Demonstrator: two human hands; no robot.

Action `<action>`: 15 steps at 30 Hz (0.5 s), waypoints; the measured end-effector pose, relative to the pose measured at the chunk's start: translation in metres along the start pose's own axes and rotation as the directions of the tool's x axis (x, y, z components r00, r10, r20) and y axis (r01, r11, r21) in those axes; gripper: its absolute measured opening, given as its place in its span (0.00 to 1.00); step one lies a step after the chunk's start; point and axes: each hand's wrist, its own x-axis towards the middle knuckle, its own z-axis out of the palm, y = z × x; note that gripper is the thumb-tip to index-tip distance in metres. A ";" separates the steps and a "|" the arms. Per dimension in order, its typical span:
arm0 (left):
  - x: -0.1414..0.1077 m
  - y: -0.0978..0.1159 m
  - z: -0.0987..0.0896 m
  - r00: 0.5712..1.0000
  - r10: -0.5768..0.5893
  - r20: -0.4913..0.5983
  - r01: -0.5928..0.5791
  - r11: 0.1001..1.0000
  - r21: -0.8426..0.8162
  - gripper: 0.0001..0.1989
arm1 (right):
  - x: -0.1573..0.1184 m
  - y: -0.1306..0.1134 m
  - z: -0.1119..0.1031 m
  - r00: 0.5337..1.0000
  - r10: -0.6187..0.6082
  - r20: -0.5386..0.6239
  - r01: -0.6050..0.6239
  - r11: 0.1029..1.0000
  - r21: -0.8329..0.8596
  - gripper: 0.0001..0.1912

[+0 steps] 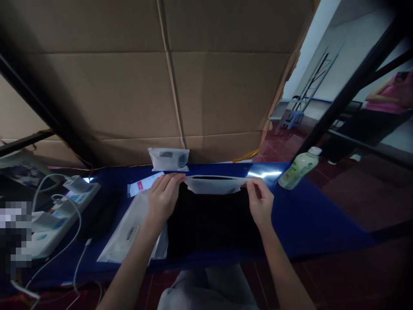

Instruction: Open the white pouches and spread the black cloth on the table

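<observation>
My left hand (167,191) and my right hand (260,200) pinch opposite ends of a white frosted plastic bag (213,186). The bag is stretched between them, with a dark slit along its top edge. Under and in front of it, a black cloth-like item (213,226) lies flat on the blue table; its details are lost in the dark. A larger frosted plastic bag (127,241) with a barcode label lies beside it, partly covered by my left forearm. Behind my left hand is a white and pink paper or card (145,184).
A small frosted pouch (169,159) leans against the cardboard wall (219,94). On the right lies a tilted drink bottle (299,168). White power strips (69,213) with plugs and cables occupy the left side. A person in pink (387,99) stands beyond the black frame.
</observation>
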 end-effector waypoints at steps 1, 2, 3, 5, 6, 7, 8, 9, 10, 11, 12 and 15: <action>-0.002 0.003 -0.004 0.999 -0.011 -0.042 0.011 1.000 -0.006 0.09 | 0.000 -0.001 -0.001 1.000 0.013 0.026 -0.013 1.000 -0.008 0.09; -0.005 0.007 -0.007 0.997 -0.025 -0.077 0.024 1.000 -0.014 0.10 | -0.002 0.000 -0.002 0.997 0.026 0.070 -0.024 0.999 -0.027 0.10; -0.011 0.011 -0.010 0.995 -0.036 -0.096 0.034 0.999 -0.024 0.11 | -0.005 0.001 -0.003 0.992 0.036 0.119 -0.029 0.998 -0.057 0.11; -0.027 0.019 -0.015 0.996 -0.052 -0.073 0.049 0.998 -0.046 0.11 | -0.016 0.002 -0.004 0.982 0.039 0.187 -0.013 0.990 -0.139 0.12; -0.036 0.022 -0.017 0.997 -0.059 -0.046 0.056 0.997 -0.056 0.11 | -0.022 0.002 -0.005 0.980 0.027 0.198 0.010 0.983 -0.183 0.11; -0.044 0.026 -0.019 0.997 -0.067 -0.029 0.065 0.996 -0.066 0.11 | -0.028 -0.001 -0.005 0.980 0.001 0.200 0.044 0.974 -0.223 0.10; -0.050 0.029 -0.021 0.997 -0.074 -0.019 0.072 0.995 -0.075 0.11 | -0.034 -0.005 -0.005 0.978 -0.035 0.206 0.088 0.964 -0.253 0.09; -0.055 0.033 -0.023 0.997 -0.077 -0.018 0.075 0.994 -0.079 0.11 | -0.038 -0.010 -0.005 0.971 -0.075 0.226 0.136 0.953 -0.271 0.09; -0.059 0.036 -0.026 0.997 -0.076 -0.023 0.074 0.994 -0.082 0.11 | -0.041 -0.018 -0.004 0.959 -0.112 0.262 0.185 0.943 -0.276 0.09; -0.061 0.039 -0.030 0.997 -0.070 -0.027 0.067 0.994 -0.085 0.12 | -0.042 -0.026 -0.003 0.939 -0.143 0.313 0.232 0.934 -0.272 0.09; -0.061 0.041 -0.033 0.998 -0.062 -0.028 0.059 0.994 -0.090 0.12 | -0.041 -0.034 -0.001 0.912 -0.165 0.375 0.276 0.924 -0.265 0.10; -0.060 0.048 -0.041 0.999 -0.046 -0.015 0.044 0.991 -0.125 0.12 | -0.033 -0.053 0.005 0.799 -0.184 0.573 0.407 0.866 -0.290 0.11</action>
